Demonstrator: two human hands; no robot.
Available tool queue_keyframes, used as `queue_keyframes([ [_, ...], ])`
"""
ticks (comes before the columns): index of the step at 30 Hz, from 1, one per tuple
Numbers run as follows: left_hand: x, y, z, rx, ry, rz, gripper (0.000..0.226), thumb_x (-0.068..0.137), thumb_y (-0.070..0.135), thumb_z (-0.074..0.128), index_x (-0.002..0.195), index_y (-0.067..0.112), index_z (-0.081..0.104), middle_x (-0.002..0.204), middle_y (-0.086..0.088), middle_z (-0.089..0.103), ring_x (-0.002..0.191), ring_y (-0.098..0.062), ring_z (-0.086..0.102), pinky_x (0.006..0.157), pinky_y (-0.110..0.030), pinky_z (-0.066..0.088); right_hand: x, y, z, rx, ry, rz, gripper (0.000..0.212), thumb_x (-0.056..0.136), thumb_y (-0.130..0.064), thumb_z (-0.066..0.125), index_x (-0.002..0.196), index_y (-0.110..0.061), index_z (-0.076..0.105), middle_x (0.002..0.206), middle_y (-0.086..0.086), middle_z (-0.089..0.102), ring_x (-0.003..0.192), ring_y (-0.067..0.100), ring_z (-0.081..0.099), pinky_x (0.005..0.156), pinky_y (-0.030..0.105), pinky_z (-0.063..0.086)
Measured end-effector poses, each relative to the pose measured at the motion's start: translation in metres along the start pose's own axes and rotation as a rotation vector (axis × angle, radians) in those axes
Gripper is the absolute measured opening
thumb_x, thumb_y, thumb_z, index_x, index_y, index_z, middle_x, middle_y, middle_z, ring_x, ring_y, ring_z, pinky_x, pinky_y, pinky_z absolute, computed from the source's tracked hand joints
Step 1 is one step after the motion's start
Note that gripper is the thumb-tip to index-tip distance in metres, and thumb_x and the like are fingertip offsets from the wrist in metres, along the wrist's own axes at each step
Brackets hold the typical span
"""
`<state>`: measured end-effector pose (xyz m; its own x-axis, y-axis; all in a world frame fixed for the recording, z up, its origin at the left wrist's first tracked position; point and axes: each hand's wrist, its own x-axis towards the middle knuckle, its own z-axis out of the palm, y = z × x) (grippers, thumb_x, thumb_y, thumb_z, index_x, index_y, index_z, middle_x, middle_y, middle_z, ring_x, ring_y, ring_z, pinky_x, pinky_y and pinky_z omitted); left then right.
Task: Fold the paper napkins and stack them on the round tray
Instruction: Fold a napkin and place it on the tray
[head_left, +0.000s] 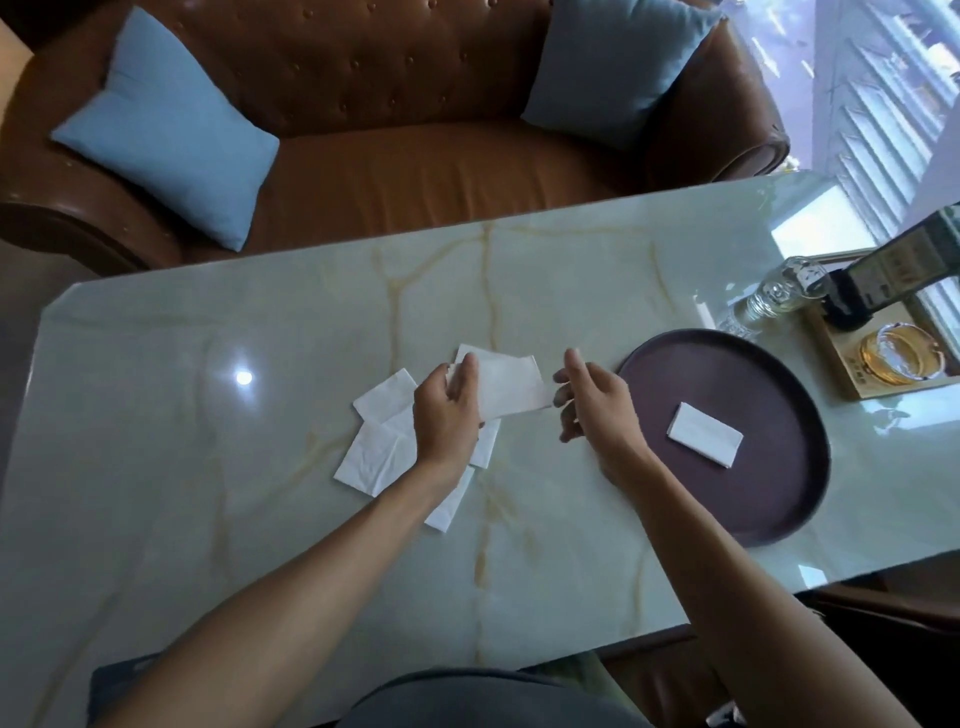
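Note:
My left hand (448, 410) grips a white paper napkin (511, 387) by its left end and holds it above the table. My right hand (592, 397) hovers just right of that napkin with its fingers spread; whether its fingertips touch the napkin's right edge I cannot tell. Several unfolded napkins (382, 439) lie in a loose overlapping pile under my left hand. A dark round tray (779, 493) sits to the right, with one folded napkin (705, 434) lying near its middle.
The marble table (208, 467) has a wooden tray (852, 384) at its far right holding a glass ashtray (896, 353), a dark box and a glass bottle (779, 296). A brown leather sofa (415, 171) with two blue cushions stands behind the table.

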<state>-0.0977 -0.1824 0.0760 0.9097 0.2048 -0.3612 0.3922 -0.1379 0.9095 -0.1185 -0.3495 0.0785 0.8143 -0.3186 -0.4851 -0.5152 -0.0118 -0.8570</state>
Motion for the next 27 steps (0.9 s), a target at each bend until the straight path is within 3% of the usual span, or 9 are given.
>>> queue_keyframes([
  [3,-0.001,0.004,0.019,0.036,-0.100,0.035,0.050,0.098,0.046,0.057,0.075,0.003,0.048,0.059,0.003,0.046,0.052,-0.016,0.045,0.043,-0.027,0.039,-0.002,0.011,-0.018,0.060,-0.192,0.065,0.053,0.099,-0.053,0.059,0.111,-0.002,0.068,0.091,0.009,0.067,0.067,0.020,0.064,0.063,0.039,0.059],
  [5,0.000,0.005,0.035,0.064,-0.182,0.044,0.052,0.099,0.045,0.057,0.084,-0.005,0.053,0.064,-0.004,0.050,0.050,-0.019,0.047,0.040,-0.026,0.038,-0.003,0.017,-0.031,0.111,-0.214,0.043,0.041,0.099,-0.038,0.066,0.108,0.002,0.068,0.086,0.010,0.065,0.066,0.020,0.062,0.063,0.037,0.057],
  [8,0.001,0.006,0.064,0.110,-0.293,0.014,0.054,0.098,0.048,0.057,0.087,-0.005,0.057,0.066,-0.005,0.055,0.045,-0.018,0.053,0.041,-0.026,0.039,0.001,0.027,-0.053,0.164,-0.121,-0.006,0.018,0.098,-0.019,0.068,0.098,-0.002,0.072,0.077,0.006,0.063,0.060,0.018,0.058,0.058,0.032,0.053],
  [13,0.002,0.002,0.116,0.097,-0.440,-0.056,0.031,0.095,0.027,0.066,0.090,-0.003,0.065,0.074,-0.006,0.053,0.065,-0.016,0.053,0.047,-0.027,0.051,0.006,0.038,-0.104,0.178,0.045,-0.010,0.027,0.101,-0.018,0.064,0.104,0.008,0.068,0.081,0.009,0.064,0.061,0.011,0.058,0.056,0.023,0.049],
  [16,0.000,-0.002,0.148,0.101,-0.479,-0.063,0.017,0.095,0.020,0.066,0.096,0.003,0.070,0.079,-0.003,0.067,0.067,-0.010,0.061,0.054,-0.024,0.054,0.012,0.046,-0.139,0.148,0.111,0.016,0.022,0.103,-0.020,0.062,0.098,-0.001,0.071,0.081,0.005,0.065,0.064,0.010,0.059,0.060,0.023,0.051],
  [21,-0.004,-0.015,0.205,0.148,-0.531,-0.047,0.011,0.093,0.020,0.071,0.087,0.011,0.072,0.084,-0.004,0.072,0.078,-0.014,0.066,0.078,-0.037,0.057,0.023,0.067,-0.189,0.114,0.179,0.056,0.023,0.101,-0.023,0.063,0.090,-0.006,0.073,0.079,0.006,0.068,0.070,0.016,0.065,0.067,0.029,0.053],
  [24,-0.005,-0.024,0.236,0.206,-0.540,-0.025,0.013,0.092,0.023,0.072,0.083,0.013,0.072,0.079,0.001,0.070,0.074,-0.011,0.061,0.075,-0.032,0.052,0.031,0.081,-0.211,0.100,0.257,0.074,0.020,0.100,-0.017,0.063,0.087,-0.006,0.073,0.077,0.003,0.070,0.064,0.010,0.067,0.059,0.021,0.053],
  [27,-0.005,-0.035,0.262,0.283,-0.551,-0.013,0.014,0.092,0.022,0.071,0.084,0.011,0.072,0.078,0.003,0.068,0.073,-0.009,0.059,0.071,-0.025,0.049,0.044,0.101,-0.229,0.052,0.315,0.123,0.014,0.097,-0.015,0.065,0.086,-0.011,0.071,0.077,0.002,0.071,0.064,0.014,0.067,0.061,0.029,0.056],
])
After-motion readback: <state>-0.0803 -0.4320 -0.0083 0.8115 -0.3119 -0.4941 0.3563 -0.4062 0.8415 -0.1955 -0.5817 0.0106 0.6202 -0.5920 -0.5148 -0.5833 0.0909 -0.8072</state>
